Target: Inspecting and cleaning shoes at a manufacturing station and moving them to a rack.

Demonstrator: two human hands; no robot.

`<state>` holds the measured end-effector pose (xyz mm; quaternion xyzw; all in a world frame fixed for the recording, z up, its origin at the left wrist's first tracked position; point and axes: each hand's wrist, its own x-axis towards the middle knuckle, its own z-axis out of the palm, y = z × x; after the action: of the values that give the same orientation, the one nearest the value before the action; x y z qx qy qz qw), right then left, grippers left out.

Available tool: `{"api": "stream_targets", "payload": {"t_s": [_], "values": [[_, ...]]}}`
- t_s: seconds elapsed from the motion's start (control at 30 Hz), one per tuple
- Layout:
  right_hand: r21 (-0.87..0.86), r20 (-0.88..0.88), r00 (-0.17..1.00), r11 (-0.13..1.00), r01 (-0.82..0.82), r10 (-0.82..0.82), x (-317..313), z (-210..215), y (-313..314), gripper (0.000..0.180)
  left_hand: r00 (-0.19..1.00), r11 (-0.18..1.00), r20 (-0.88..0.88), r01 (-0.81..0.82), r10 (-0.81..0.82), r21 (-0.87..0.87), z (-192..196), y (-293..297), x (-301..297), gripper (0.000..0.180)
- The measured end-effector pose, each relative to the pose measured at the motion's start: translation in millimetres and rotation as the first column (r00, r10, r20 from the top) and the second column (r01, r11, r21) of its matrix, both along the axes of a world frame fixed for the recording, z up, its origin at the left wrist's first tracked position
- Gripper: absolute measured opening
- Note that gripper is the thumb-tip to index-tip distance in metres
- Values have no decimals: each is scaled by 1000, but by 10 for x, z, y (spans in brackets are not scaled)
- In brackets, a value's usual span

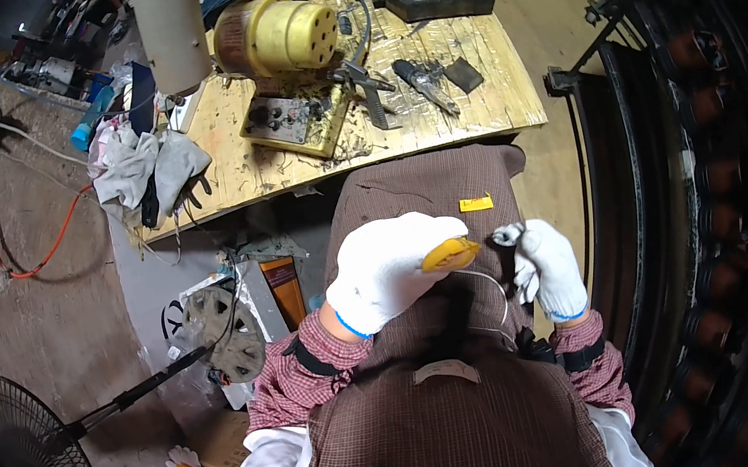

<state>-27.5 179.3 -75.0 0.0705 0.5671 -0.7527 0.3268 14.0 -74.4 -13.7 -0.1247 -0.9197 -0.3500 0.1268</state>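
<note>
Over my lap, my left hand (pixel 388 269) is closed, in a white knitted glove with a blue cuff edge. A rounded yellow piece (pixel 450 255) shows at its finger end; whether it is a held thing or part of the glove is unclear. To its right, my right hand (pixel 544 268), gloved too, has curled fingers, with something small and dark at the fingertips that I cannot make out. A thin white cord (pixel 498 293) curves between the hands. On the brown checked cloth (pixel 387 189) over my lap lies a small yellow packet or label (pixel 475 204).
Ahead stands a wooden table (pixel 221 150) with a yellow-cased control box (pixel 293 121), a cylindrical yellow device (pixel 277 36), used gloves (pixel 139 170) and scattered bits. A black fan (pixel 36 462) is at lower left. Dark metal racks (pixel 637 152) rise close on my right.
</note>
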Motion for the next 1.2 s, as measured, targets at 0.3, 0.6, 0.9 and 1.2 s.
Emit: {"api": "stream_targets", "payload": {"t_s": [0.3,0.6,0.9,1.2], "values": [[560,-223,885,797,-226,408,180,27,-284,26,989,997,-146,-22,33,79,70,-23,16,34],[781,-591,360,624,32,722,265,-232,-365,36,991,980,-124,-19,44,196,152,-57,29,38],[839,-541,210,539,70,814,305,-249,-391,37,990,991,-110,-81,93,107,195,-58,45,33],[871,-491,158,486,72,857,289,-228,-402,38,976,989,-166,-129,140,76,235,-61,23,30]]}}
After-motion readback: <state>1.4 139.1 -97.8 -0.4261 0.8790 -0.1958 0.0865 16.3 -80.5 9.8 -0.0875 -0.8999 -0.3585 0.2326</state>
